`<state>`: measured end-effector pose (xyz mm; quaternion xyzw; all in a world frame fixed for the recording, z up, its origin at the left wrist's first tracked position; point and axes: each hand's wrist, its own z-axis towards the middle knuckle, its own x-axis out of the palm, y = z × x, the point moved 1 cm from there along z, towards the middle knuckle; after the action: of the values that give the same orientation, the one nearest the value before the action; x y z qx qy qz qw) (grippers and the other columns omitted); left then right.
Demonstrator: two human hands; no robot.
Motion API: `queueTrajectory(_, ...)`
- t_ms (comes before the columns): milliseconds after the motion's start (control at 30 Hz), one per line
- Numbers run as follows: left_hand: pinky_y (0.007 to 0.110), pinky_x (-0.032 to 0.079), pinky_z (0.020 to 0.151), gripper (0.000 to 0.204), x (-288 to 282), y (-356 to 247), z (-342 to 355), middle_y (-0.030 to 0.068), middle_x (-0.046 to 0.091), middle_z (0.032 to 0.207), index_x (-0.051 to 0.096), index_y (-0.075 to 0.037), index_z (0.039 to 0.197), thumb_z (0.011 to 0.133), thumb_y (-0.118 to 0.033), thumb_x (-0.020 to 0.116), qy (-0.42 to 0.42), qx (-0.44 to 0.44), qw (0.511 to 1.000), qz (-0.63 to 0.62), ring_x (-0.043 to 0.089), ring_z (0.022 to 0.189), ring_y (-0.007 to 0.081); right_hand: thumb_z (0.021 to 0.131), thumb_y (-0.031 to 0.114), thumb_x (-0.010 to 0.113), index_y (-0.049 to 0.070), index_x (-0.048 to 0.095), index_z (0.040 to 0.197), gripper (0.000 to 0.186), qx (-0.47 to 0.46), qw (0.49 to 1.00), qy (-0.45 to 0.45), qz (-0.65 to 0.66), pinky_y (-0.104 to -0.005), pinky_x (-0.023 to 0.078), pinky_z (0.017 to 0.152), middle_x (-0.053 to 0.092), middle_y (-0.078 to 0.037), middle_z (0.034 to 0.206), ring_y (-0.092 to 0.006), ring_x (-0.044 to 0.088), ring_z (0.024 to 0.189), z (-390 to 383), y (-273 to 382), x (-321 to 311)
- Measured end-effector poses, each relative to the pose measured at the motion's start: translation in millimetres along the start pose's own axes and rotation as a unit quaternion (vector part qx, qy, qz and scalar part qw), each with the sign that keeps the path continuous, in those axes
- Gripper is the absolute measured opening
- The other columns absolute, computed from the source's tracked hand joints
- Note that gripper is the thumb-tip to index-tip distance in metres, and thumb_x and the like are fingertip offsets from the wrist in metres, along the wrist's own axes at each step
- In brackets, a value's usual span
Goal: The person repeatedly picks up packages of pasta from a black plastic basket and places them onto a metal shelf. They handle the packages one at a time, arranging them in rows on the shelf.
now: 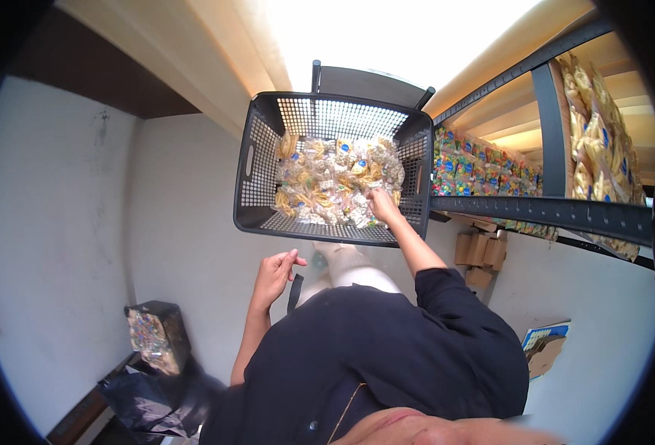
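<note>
A black plastic basket (335,239) with mesh walls stands in front of me. Many small clear bags (320,174) fill its bottom, with pale and yellowish contents and some blue labels. My right hand (383,206) reaches in over the near right side. Its fingers are bent around one of the bags, their tips partly hidden among the packets. Outside the basket, near its front left, hangs my left hand (272,277). Nothing shows in it; the fingers are loosely bent and the thumb stands apart.
To the right, a dark metal shelf (542,209) bears colourful packets (483,167) and hanging yellowish bags (598,141). Brown cardboard boxes (481,251) are beneath it. At lower left are a dark bin (170,326) of packets and a black plastic bag (146,397). A black chair back (372,81) rises behind the basket.
</note>
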<state>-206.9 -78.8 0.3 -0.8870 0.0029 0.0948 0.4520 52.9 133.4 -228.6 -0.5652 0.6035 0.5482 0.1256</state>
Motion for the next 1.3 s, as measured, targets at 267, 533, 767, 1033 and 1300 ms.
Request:
queueTrajectory(267, 0.019, 0.043, 0.059, 0.035, -12, -33, 76, 0.0004, 0.056, 0.064, 0.053, 0.002, 0.126, 0.103, -0.022, 0.042, -0.008, 0.004, 0.999, -0.049, 0.065, 0.079, 0.0098, 0.087, 0.015, 0.049, 0.011, 0.065, 0.107, 0.026, -0.019, 0.985, -0.023, -0.167, -0.0473, 0.042, 0.095, 0.052, -0.013, 0.127, -0.0334, 0.046, 0.122, 105, -38, 29)
queueTrajectory(533, 0.022, 0.047, 0.062, 0.029, 1, -40, 115, 0.0011, 0.058, 0.070, 0.056, -0.003, 0.125, 0.099, -0.014, 0.048, 0.007, -0.068, 0.998, -0.018, 0.064, 0.077, 0.0087, 0.086, 0.018, 0.052, 0.018, 0.067, 0.111, 0.030, -0.031, 0.963, 0.070, -0.257, -0.0533, 0.036, 0.102, 0.049, -0.007, 0.134, -0.0281, 0.037, 0.133, 127, -55, 53)
queueTrajectory(767, 0.023, 0.048, 0.062, 0.030, 4, -48, 148, 0.0013, 0.059, 0.069, 0.056, -0.001, 0.124, 0.099, -0.016, 0.048, 0.048, -0.057, 0.997, 0.020, 0.066, 0.078, 0.0093, 0.082, 0.017, 0.058, 0.013, 0.067, 0.105, 0.025, -0.019, 0.974, 0.028, -0.225, -0.0511, 0.041, 0.098, 0.053, -0.007, 0.124, -0.0292, 0.044, 0.122, 114, -58, 37)
queueTrajectory(1033, 0.025, 0.049, 0.077, 0.033, -7, -45, 188, 0.0072, 0.065, 0.087, 0.052, 0.001, 0.127, 0.100, -0.017, 0.048, 0.172, -0.035, 0.984, 0.032, 0.064, 0.084, 0.0123, 0.079, 0.026, 0.073, 0.009, 0.060, 0.098, 0.028, 0.168, 0.929, -0.080, 0.320, -0.0378, 0.047, 0.074, 0.061, -0.005, 0.100, -0.0232, 0.055, 0.091, 78, -47, -18)
queueTrajectory(1300, 0.037, 0.047, 0.093, 0.055, 11, -34, 219, 0.0125, 0.047, 0.137, 0.035, -0.003, 0.141, 0.097, -0.030, 0.055, 0.225, -0.184, 0.952, -0.098, 0.050, 0.121, 0.0199, 0.094, 0.029, 0.060, 0.009, 0.051, 0.123, 0.037, 0.119, 0.505, -0.008, 0.855, -0.0410, 0.051, 0.092, 0.062, -0.005, 0.114, -0.0195, 0.059, 0.107, 14, 92, -52)
